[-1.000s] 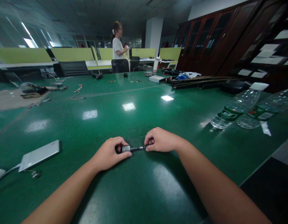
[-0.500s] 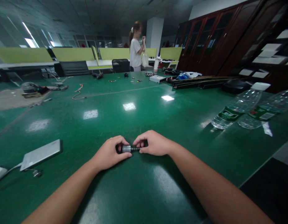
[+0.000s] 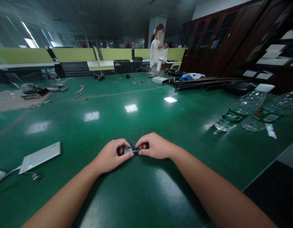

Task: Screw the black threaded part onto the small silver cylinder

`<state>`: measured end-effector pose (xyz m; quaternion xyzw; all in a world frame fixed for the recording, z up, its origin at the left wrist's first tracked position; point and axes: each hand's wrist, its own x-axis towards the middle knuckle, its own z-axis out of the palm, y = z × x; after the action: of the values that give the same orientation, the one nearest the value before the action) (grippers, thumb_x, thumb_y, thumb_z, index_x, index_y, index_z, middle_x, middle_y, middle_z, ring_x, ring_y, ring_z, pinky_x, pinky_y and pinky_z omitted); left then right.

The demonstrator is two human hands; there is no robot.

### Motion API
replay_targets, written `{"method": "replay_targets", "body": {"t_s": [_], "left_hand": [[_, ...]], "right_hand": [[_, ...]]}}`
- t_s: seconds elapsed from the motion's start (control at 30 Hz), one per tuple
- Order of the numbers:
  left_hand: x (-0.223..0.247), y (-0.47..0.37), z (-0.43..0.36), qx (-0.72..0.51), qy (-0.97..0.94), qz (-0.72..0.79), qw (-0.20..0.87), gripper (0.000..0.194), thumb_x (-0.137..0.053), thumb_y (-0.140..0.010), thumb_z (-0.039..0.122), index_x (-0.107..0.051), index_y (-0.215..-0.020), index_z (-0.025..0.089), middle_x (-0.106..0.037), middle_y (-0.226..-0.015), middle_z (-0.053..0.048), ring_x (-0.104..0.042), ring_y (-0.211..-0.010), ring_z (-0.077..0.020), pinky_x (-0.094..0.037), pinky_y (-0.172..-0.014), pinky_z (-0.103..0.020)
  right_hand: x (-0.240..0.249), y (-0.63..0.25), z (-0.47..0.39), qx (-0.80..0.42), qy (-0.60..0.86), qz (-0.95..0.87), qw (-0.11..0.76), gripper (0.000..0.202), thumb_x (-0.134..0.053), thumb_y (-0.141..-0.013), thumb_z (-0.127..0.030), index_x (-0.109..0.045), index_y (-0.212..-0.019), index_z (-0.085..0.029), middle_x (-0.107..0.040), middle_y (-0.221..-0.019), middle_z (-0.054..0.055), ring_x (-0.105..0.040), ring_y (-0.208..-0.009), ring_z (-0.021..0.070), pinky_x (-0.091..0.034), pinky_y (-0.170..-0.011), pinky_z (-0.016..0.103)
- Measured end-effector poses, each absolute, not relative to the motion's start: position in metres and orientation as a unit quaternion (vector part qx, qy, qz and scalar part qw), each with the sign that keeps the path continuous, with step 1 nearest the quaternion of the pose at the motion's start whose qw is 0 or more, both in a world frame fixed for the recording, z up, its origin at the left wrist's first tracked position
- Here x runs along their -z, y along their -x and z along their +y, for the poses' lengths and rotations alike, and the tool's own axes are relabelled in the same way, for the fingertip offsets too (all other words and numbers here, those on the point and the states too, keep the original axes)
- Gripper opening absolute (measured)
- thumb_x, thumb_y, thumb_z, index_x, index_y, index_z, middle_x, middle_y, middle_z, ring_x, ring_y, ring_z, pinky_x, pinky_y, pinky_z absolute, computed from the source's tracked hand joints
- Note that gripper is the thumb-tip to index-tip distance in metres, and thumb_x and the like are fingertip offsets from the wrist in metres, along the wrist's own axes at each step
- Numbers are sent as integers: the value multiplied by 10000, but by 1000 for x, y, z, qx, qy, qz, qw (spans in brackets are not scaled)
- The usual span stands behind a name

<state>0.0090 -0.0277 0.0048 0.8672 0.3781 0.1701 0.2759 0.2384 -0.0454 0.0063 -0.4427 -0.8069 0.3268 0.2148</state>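
My left hand (image 3: pixel 112 156) holds a small silver metal cylinder (image 3: pixel 127 150) between thumb and fingers, low over the green table (image 3: pixel 108 104). A thin dark ridged shaft (image 3: pixel 135 151) sticks out of the cylinder's right end. The thumb and fingertips of my right hand (image 3: pixel 156 146) are closed on the shaft's free end, close to my left fingertips. What the tip looks like inside my right fingers is hidden.
At the left lie a silver flat device (image 3: pixel 40 158) with a white cable and a small metal part (image 3: pixel 36 176). Two clear bottles (image 3: pixel 243 107) stand at the right. Cables, a white box (image 3: pixel 160 80) and dark strips lie far back. A person (image 3: pixel 156 50) stands beyond the table.
My right thumb has moved slightly left, nearer my left hand, and less of the shaft shows. The person in the background has moved right.
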Motion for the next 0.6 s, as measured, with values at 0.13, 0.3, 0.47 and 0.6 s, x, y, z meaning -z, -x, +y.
{"method": "replay_targets", "body": {"t_s": [0.13,0.3,0.47,0.6], "left_hand": [[-5,-9,-27,-169,-867,383,272,253,-652,-834,412,-666,-921,176,-638,-752,-6,-571,-684,-152,-407,-625,-253],[-4,-10,-27,-168,-867,382,273,252,-649,-838,417,-672,-921,180,-639,-746,-4,-571,-680,-151,-403,-618,-250],[-3,-11,-26,-175,-869,371,277,247,-634,-858,418,-672,-885,176,-639,-752,-9,-572,-695,-150,-409,-632,-249],[-2,-10,-25,-183,-868,366,282,251,-647,-850,421,-665,-881,173,-646,-764,-12,-574,-697,-146,-417,-633,-242]], "right_hand": [[-8,-238,-47,-316,437,-815,211,219,-674,-771,-155,-751,-976,-171,-725,-862,40,-628,-767,130,-462,-707,239],[-8,-236,-47,-306,434,-822,207,202,-684,-778,-180,-750,-969,-174,-710,-851,36,-619,-757,129,-438,-684,231],[-5,-230,-47,-258,425,-840,219,162,-702,-780,-219,-746,-928,-172,-682,-834,34,-595,-744,129,-412,-675,232],[-4,-227,-47,-238,421,-849,214,140,-706,-783,-240,-742,-896,-166,-672,-821,38,-590,-751,136,-407,-678,234]]}}
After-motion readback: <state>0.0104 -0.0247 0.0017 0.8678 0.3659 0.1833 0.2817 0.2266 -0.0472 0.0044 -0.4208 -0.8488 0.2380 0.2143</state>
